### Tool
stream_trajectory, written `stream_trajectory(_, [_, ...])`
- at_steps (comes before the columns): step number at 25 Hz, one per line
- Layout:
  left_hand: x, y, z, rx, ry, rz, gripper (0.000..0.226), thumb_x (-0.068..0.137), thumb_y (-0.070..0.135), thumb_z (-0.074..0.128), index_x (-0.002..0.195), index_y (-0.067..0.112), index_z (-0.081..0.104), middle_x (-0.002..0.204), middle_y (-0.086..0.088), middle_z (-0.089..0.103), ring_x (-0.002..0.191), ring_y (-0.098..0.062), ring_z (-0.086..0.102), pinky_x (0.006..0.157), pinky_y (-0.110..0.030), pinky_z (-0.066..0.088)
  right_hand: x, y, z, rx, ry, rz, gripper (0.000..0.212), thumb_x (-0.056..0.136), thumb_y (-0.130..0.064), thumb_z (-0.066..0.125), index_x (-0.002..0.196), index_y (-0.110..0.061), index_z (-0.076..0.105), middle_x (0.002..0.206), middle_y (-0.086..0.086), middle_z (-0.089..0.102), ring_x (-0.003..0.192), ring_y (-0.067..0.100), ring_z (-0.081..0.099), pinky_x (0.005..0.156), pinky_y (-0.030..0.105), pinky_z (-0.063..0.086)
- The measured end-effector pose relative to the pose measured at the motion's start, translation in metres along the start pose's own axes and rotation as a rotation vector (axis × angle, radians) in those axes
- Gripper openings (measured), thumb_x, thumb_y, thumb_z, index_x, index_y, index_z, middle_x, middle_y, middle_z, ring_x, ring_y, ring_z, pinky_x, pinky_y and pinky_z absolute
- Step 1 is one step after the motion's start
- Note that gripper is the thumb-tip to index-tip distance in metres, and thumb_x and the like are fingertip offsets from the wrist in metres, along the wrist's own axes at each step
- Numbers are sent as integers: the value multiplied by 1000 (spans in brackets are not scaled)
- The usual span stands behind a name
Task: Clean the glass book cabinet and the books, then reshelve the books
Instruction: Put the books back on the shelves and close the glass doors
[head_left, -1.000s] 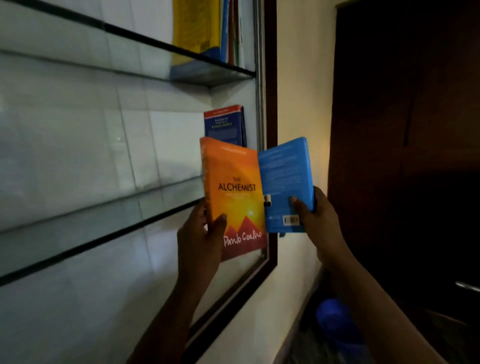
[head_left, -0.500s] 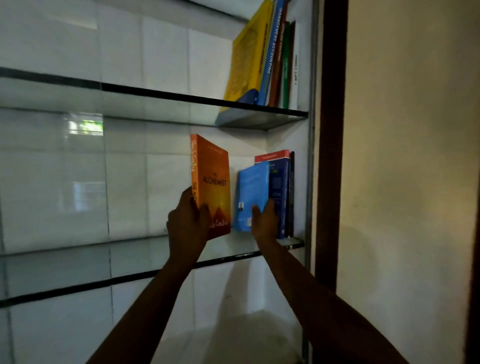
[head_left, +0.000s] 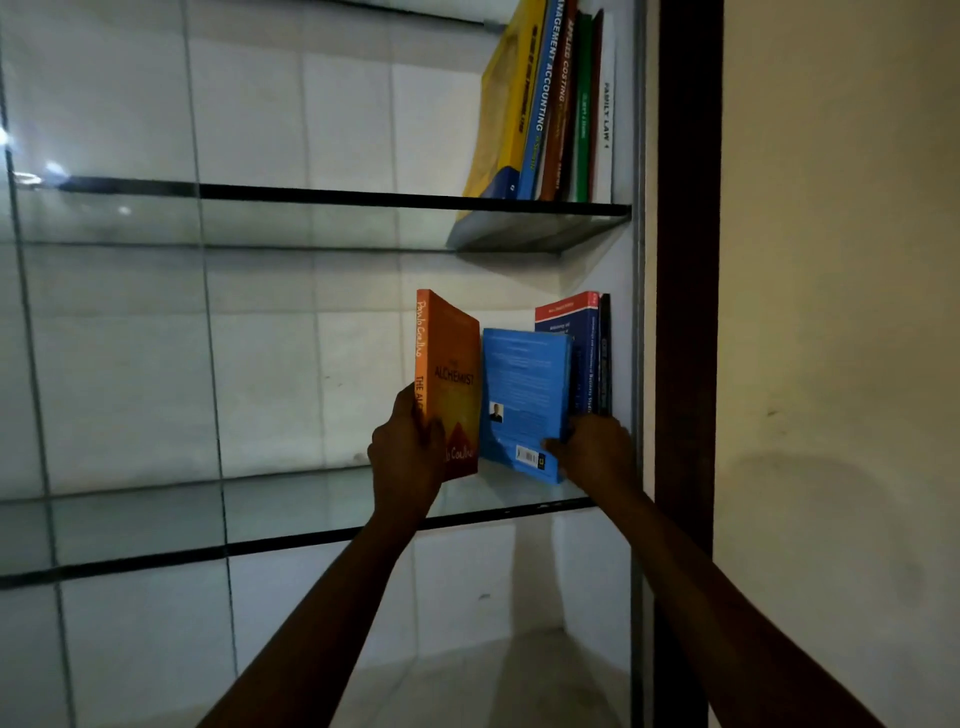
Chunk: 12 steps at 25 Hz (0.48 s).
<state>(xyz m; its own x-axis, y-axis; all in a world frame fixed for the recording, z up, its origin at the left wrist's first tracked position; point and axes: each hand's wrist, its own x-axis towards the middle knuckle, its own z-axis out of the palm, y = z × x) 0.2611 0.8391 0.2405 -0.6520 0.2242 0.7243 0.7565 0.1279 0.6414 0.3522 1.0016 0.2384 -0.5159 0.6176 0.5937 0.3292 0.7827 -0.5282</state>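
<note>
Dimly lit interior, pale back tiles (head_left: 260, 364) rendered brightest, glare spots caught on the glass shelf (head_left: 363, 197) at far left, arms (head_left: 322, 597) left dark (little detail), soft shadow thrown on the wall (head_left: 831, 260).

- A cream painted wall (head_left: 841, 208) fills the right side of the frame.
- A small dark mark (head_left: 771, 413) sits on it, right of centre.
- A white tiled wall (head_left: 260, 364) with thin grout lines spans the left and centre.

Glass shelf (head_left: 311, 519): clear, smooth, reflective. Orange paperback (head_left: 452, 374): glossy paper cover. Blue paperback (head_left: 524, 389): glossy paper. Cabinet frame (head_left: 685, 312): dark wood.
</note>
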Motion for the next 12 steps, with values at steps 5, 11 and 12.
stream_trajectory(5, [6,5,23,37,45,-35,45,93,14,53,135,4,43,120,-17,62,104,-33,61,87,-35,48,-21,-8,-31,57,99,-45,43,86,-26,66,120,-4,55,123,14,60,104,24,64,77,25,53])
stream_trajectory(11, [0,40,73,117,-96,-41,47,95,13,48,140,9,36,121,-16,59,107,-33,59,89,-37,46,-63,5,-79,-97,204,-90,42,85,-26,66,116,0,57,119,14,62,105,23,64,71,13,42])
stream_trajectory(12, [-5,43,81,81,-124,-12,45,96,13,46,140,9,36,120,-15,59,108,-32,58,87,-33,44,-67,9,-83,-118,189,-45,41,85,-28,66,114,-1,58,119,13,63,104,22,64,68,10,40])
